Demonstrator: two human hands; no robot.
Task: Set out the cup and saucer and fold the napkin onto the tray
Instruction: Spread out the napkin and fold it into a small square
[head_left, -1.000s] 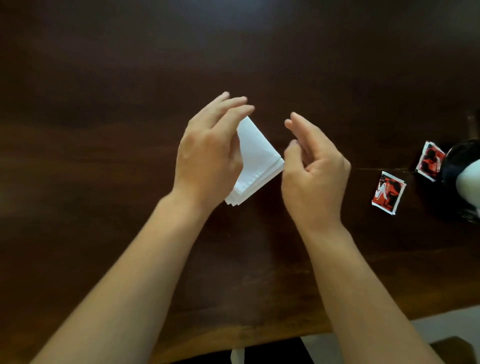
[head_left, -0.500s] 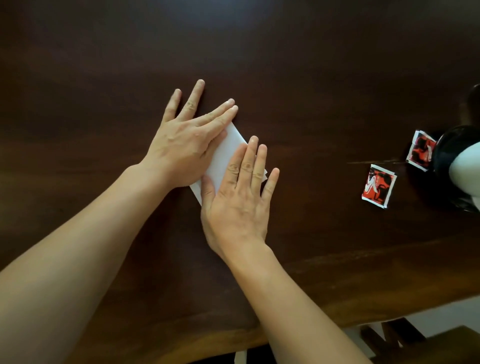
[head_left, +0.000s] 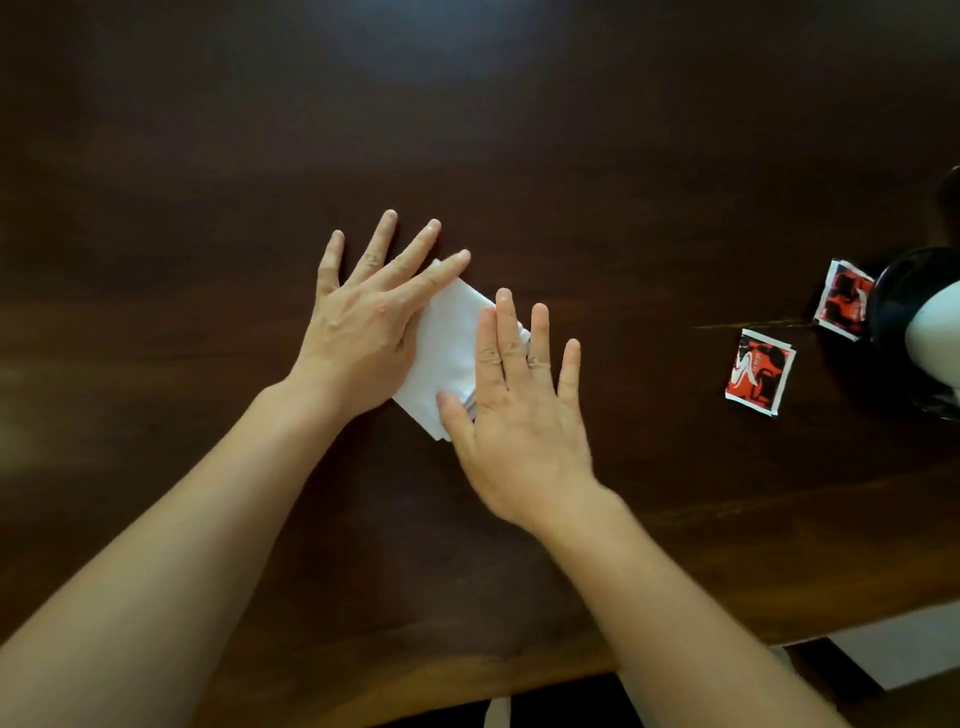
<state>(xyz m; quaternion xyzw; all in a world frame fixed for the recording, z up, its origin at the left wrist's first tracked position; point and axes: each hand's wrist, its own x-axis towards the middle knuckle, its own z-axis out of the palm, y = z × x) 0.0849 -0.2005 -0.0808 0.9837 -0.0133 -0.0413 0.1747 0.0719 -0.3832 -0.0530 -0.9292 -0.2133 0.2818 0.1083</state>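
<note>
So the white napkin (head_left: 451, 349) is folded into a thick little rectangle, lying angled on the dark table (head_left: 623, 156). Left hand (head_left: 363, 332) and right hand (head_left: 519, 421) press it flat, fingers spread. Two red packets (head_left: 760, 372) sit off right.

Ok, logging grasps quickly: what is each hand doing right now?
Left hand: open, flat on the napkin.
Right hand: open, flat on the napkin's other edge.

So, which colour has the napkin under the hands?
Plain white napkin, no pattern; head view.
</note>
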